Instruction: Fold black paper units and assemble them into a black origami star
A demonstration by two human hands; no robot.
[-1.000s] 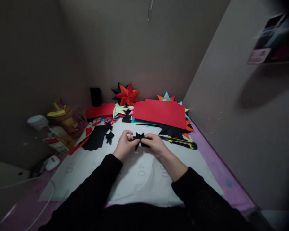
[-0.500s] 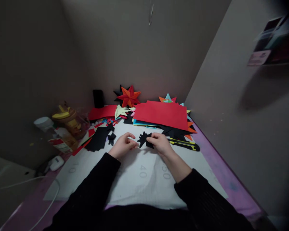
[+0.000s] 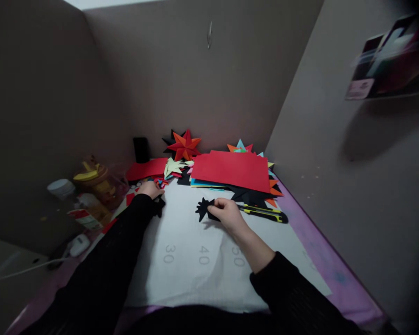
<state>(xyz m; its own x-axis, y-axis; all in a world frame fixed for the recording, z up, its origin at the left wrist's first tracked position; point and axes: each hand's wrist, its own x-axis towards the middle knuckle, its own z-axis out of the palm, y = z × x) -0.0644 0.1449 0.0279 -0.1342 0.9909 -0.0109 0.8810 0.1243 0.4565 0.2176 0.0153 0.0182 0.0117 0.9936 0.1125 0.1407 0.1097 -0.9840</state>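
Between the fingers and thumb of my right hand (image 3: 226, 214) is a black spiky paper cutout (image 3: 203, 209), held just above the white sheet (image 3: 188, 274). My left hand (image 3: 151, 190) reaches to the far left, among small coloured paper scraps (image 3: 160, 182). Its fingertips are partly hidden, so I cannot make out whether they grip anything. Just below that hand lies another black paper piece (image 3: 159, 207), partly covered by the sleeve.
A yellow-and-black utility knife (image 3: 265, 213) lies right of my right hand. Behind it rests a stack of red paper (image 3: 232, 171). Folded paper stars (image 3: 185, 145) lean at the back wall. A white-capped bottle (image 3: 61, 188) and a yellow-lidded cup (image 3: 94, 179) stand left.
My left hand has moved away from the black cutout, left and farther back, to the scraps. My right hand keeps its hold on the cutout. The view has shifted slightly.
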